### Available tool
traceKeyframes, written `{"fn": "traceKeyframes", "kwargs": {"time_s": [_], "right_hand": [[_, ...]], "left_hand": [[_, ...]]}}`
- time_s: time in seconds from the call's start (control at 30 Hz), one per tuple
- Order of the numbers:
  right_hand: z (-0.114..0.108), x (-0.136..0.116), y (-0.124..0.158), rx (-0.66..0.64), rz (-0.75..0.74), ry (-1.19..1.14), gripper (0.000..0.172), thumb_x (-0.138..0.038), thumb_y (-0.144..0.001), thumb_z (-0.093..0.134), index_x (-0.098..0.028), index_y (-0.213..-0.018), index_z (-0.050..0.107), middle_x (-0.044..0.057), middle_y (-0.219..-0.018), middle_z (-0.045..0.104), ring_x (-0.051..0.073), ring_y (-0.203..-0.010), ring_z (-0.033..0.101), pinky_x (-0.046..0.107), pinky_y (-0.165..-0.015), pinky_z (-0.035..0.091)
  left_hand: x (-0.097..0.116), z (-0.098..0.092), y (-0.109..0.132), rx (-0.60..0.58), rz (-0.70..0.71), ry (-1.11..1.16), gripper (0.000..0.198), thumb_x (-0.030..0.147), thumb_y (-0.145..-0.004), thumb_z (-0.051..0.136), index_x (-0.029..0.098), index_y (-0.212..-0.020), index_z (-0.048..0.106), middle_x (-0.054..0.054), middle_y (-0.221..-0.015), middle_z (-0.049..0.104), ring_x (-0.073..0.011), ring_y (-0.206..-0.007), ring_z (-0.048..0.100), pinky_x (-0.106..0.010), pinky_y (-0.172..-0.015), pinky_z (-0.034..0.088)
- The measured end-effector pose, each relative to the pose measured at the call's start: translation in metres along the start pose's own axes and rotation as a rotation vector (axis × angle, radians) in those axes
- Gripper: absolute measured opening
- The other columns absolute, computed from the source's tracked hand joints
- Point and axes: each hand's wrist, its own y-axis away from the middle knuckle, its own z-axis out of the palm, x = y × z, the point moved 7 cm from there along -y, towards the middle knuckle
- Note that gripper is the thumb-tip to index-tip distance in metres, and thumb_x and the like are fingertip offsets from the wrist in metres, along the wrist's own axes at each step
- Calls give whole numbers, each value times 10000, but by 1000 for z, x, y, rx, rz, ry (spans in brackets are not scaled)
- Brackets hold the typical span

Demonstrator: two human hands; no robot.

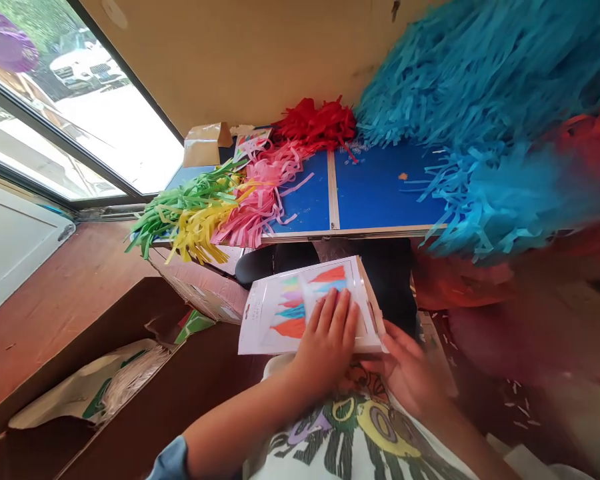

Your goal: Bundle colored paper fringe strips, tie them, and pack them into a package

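A flat white packet [275, 313] printed with coloured tassels lies over my lap, just below the edge of the blue table [380, 193]. My left hand [327, 340] lies flat on top of it with its fingers stretched out. My right hand [410, 373] is at the packet's right bottom corner, fingers curled under its edge and holding it.
Tissue tassels lie on the table: green [180, 200], yellow [200, 230], pink [260, 193], red [315, 123], and a big blue heap [480, 87] at the right. An open cardboard box [95, 373] with a bag inside stands at the lower left. A window [55, 100] is at the left.
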Motion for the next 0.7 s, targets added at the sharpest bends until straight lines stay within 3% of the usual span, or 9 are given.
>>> {"fn": "traceKeyframes", "kwargs": {"time_s": [0.33, 0.53, 0.7], "right_hand": [[1, 3, -9, 16, -38, 16, 332, -330, -707, 708, -231, -996, 580, 28, -948, 677, 215, -944, 616, 360, -794, 517], [3, 7, -9, -36, -30, 39, 324, -342, -723, 691, -233, -1007, 580, 32, -985, 673, 217, -970, 605, 357, -810, 498], [2, 8, -12, -15, -49, 18, 330, -367, -673, 734, -240, -956, 622, 26, -919, 686, 204, -898, 626, 337, -790, 501]], "left_hand": [[-5, 10, 13, 36, 78, 148, 345, 183, -913, 343, 122, -1196, 530, -85, -1242, 577, -270, -1192, 489, -371, -962, 427], [-4, 17, 21, 27, 120, 189, 423, 397, -912, 416, 109, -1206, 515, -101, -1250, 568, -268, -1211, 468, -380, -981, 411], [-1, 21, 27, 77, 110, 159, 393, 390, -912, 425, 126, -1176, 546, -79, -1230, 586, -275, -1200, 477, -378, -982, 399]]}}
